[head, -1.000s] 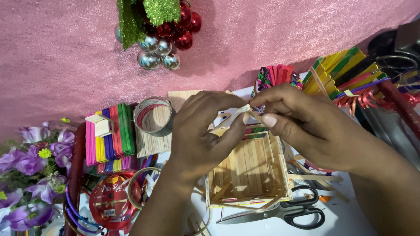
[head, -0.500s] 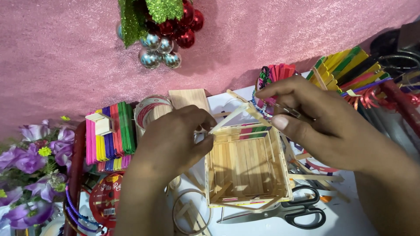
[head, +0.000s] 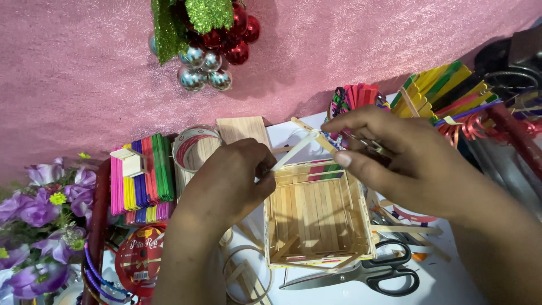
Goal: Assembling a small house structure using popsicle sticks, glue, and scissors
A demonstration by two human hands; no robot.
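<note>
A square open box of plain craft sticks (head: 316, 217) sits on the white table. My left hand (head: 228, 181) rests at its upper left corner and pinches one end of a thin white stick piece (head: 293, 151). My right hand (head: 395, 161) reaches over the box's far right side, with its fingers on the other end of that angled stick piece, which peaks above the box's back wall.
Bundles of coloured craft sticks (head: 141, 178) lie on the left and more at the upper right (head: 440, 90). Black-handled scissors (head: 361, 274) lie below the box. A tape roll (head: 195, 147), purple flowers (head: 39, 220), baubles (head: 209, 51) and ribbon spools surround the work.
My hands have drawn apart from a tight clasp above the box. The left hand dropped to the box's left corner, and the angled stick piece now shows between them.
</note>
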